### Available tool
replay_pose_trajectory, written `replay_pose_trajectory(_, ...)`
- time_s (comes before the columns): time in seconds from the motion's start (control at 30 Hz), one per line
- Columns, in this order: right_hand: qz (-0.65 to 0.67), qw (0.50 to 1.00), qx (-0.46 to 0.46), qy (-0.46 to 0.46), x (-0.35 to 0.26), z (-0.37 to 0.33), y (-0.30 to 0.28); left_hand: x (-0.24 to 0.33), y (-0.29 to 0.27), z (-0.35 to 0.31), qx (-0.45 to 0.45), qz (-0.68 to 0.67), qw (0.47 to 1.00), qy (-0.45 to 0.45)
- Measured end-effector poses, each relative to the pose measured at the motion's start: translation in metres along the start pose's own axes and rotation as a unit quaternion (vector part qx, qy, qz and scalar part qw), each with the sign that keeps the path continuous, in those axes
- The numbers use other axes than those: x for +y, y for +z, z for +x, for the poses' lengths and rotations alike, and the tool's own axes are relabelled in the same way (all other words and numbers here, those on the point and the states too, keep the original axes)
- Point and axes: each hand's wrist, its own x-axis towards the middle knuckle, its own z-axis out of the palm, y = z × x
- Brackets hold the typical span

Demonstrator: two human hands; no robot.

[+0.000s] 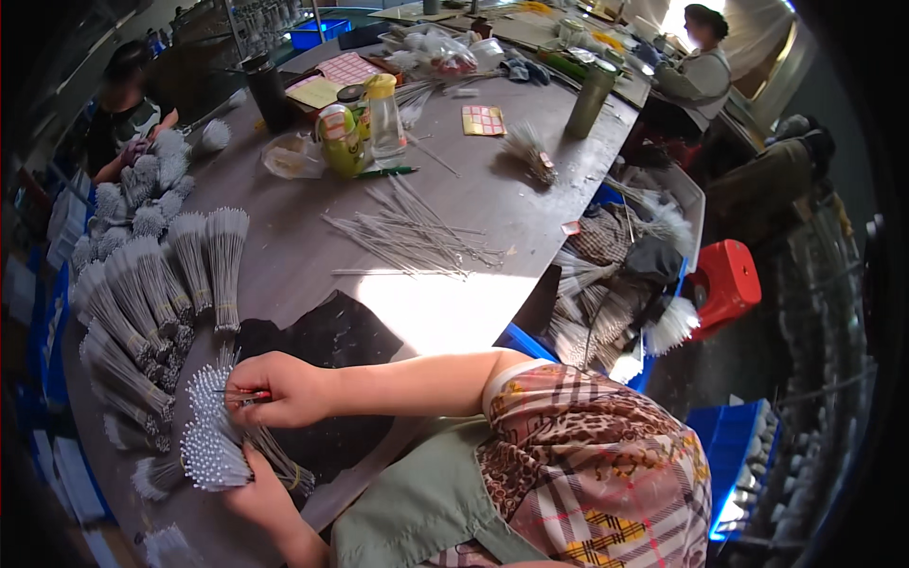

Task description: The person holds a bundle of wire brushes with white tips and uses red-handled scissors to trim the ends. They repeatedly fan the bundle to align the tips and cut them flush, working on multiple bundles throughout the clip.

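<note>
My left hand is closed round a bundle of thin wire brushes, its many white tips turned up and toward the left. Just above it, my right hand is pinched at the upper edge of the bundle, with a small, thin dark piece between the fingers that I cannot make out. Under both hands lies a black cloth on the table. Tied bundles of similar grey-white brushes stand fanned out in rows beyond and left of my hands. Loose wire brushes lie scattered farther off.
On the grey table stand a yellow-capped bottle, a green jar and a tall flask. A green pen lies before them. Right of the table is a red stool beside blue crates of brushes. Two people sit farther away.
</note>
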Motion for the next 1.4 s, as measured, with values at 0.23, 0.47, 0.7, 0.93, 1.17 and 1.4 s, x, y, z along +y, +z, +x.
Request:
replay_pose_trajectory(0.23, 0.042, 0.996, 0.038, 0.063, 0.002, -0.003, 0.009, -0.011, 0.0, -0.001, 0.027, -0.002, 0.999, 0.023)
replay_pose_trajectory(0.47, 0.029, 0.997, -0.001, 0.067, -0.008, -0.002, -0.006, -0.005, 0.0, -0.001, 0.004, 0.023, 1.0, -0.001)
replay_pose_trajectory(0.7, 0.053, 0.993, -0.041, 0.096, -0.007, 0.001, -0.011, -0.002, 0.001, -0.004, 0.005, -0.018, 0.999, -0.049)
replay_pose_trajectory(0.93, 0.141, 0.972, -0.007, 0.188, -0.003, -0.008, -0.012, 0.005, 0.009, 0.007, 0.022, -0.024, 0.999, -0.043)
replay_pose_trajectory(1.17, 0.171, 0.963, -0.002, 0.206, -0.003, -0.009, -0.005, 0.006, 0.008, 0.003, 0.028, -0.012, 0.997, -0.067)
replay_pose_trajectory(1.4, 0.178, 0.962, 0.02, 0.207, -0.001, -0.012, -0.004, 0.011, 0.009, 0.004, 0.029, -0.018, 0.996, -0.078)
